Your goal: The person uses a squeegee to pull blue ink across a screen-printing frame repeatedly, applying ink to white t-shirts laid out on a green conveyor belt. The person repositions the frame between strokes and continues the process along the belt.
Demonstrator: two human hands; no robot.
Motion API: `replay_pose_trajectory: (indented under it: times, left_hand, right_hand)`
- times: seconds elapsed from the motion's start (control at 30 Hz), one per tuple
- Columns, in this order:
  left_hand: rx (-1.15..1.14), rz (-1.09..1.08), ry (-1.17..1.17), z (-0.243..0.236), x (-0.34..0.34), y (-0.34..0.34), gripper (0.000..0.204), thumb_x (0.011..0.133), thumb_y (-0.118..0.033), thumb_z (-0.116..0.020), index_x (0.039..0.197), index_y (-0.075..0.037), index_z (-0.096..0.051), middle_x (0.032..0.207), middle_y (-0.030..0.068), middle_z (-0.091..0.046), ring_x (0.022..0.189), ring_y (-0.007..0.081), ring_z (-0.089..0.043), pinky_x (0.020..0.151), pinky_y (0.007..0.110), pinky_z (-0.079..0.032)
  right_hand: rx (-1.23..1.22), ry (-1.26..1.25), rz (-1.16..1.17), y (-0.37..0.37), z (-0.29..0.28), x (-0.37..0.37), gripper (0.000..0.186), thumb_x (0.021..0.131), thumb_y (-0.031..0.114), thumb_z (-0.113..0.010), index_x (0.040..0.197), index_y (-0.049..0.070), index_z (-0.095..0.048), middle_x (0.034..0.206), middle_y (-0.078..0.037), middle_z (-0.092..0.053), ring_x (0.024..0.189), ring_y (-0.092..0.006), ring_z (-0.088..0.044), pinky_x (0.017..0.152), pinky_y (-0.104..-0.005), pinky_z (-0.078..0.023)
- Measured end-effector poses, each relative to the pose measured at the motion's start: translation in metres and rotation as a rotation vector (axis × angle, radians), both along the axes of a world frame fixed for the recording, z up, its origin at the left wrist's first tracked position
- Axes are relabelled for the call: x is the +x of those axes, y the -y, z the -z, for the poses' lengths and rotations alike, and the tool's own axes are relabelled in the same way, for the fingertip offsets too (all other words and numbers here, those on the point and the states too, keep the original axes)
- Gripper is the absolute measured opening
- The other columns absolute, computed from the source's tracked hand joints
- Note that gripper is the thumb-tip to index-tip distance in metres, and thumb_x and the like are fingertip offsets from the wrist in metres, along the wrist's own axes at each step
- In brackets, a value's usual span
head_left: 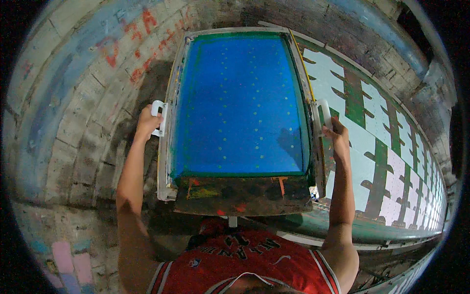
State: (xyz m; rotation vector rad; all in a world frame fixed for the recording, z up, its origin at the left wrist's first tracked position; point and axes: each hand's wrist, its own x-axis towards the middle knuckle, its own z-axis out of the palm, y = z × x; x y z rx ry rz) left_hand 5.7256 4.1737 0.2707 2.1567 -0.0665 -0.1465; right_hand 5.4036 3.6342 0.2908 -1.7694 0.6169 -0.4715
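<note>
A large printing screen (240, 108) with a blue mesh, rows of small pale dots and a worn frame stands in front of me. My left hand (148, 121) is closed round the white handle (162, 117) on its left side. On the opposite side, my right hand (338, 134) grips a matching white handle (323, 113), with the fingers partly hidden. A dark, paint-stained board (240, 196) crosses the near end of the screen, close to my body. Both arms reach forward from the lower edge.
To the right runs a long green table (355, 100) carrying rows of pale cut pieces (374, 108) with notched edges. A stained block wall (83, 98) with red paint marks curves along the left. Pink and blue paint patches (68, 259) mark the lower left.
</note>
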Motion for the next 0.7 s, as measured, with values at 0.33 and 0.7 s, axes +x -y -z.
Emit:
replay_pose_trajectory:
  times: [0.33, 0.7]
  left_hand:
    - [-0.112, 0.076, -0.01, -0.007, 0.092, -0.099, 0.031, 0.083, 0.007, -0.063, 0.113, -0.001, -0.058, 0.091, 0.008, -0.064, 0.079, 0.0209, -0.066, 0.067, 0.038, -0.056]
    - [-0.002, 0.114, 0.03, -0.009, 0.195, -0.257, 0.02, 0.086, 0.004, -0.064, 0.105, -0.001, -0.061, 0.086, 0.0078, -0.064, 0.076, 0.0183, -0.063, 0.062, 0.037, -0.052]
  right_hand:
    - [0.004, 0.008, 0.043, -0.121, -0.013, 0.05, 0.055, 0.085, 0.016, -0.072, 0.132, -0.009, -0.059, 0.114, -0.014, -0.069, 0.102, -0.0223, -0.064, 0.094, -0.0337, -0.046]
    - [0.044, -0.066, 0.04, -0.28, -0.009, 0.149, 0.055, 0.084, 0.022, -0.073, 0.129, -0.008, -0.061, 0.108, -0.013, -0.069, 0.096, -0.0222, -0.064, 0.089, -0.0357, -0.049]
